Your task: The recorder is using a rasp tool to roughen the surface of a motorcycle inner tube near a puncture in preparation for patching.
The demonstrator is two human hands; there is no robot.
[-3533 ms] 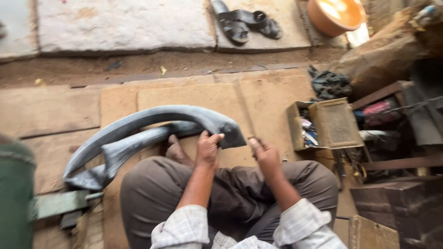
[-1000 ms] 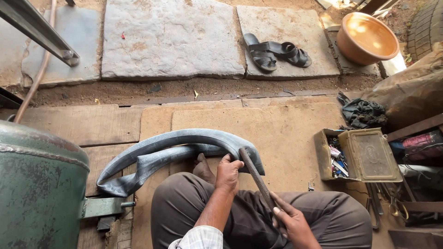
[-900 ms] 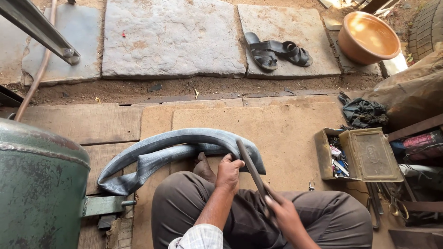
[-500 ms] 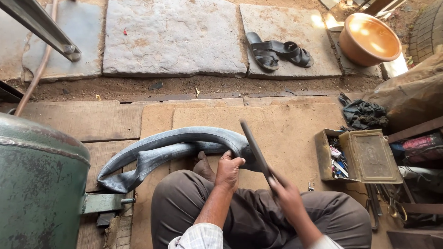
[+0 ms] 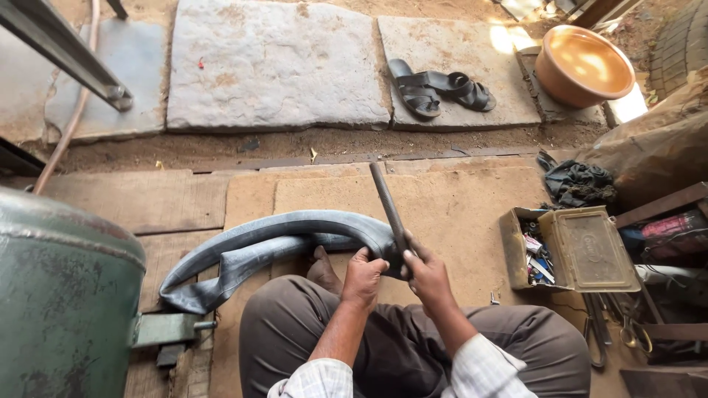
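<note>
I see my left hand [image 5: 363, 278] clamped on the folded bend of the black rubber inner tube [image 5: 280, 239], which lies across my lap and curves away to my left over the wooden boards [image 5: 147, 203]. My right hand [image 5: 428, 276] is closed around a dark metal rod [image 5: 389, 206], its shaft standing up and away from me, touching the tube just beside my left fingers. An open metal toolbox [image 5: 582, 247] sits near my right knee, 2 black sandals [image 5: 435, 88] lie on the stone slab [image 5: 273, 66], and a green tank [image 5: 63, 295] stands at my left.
</note>
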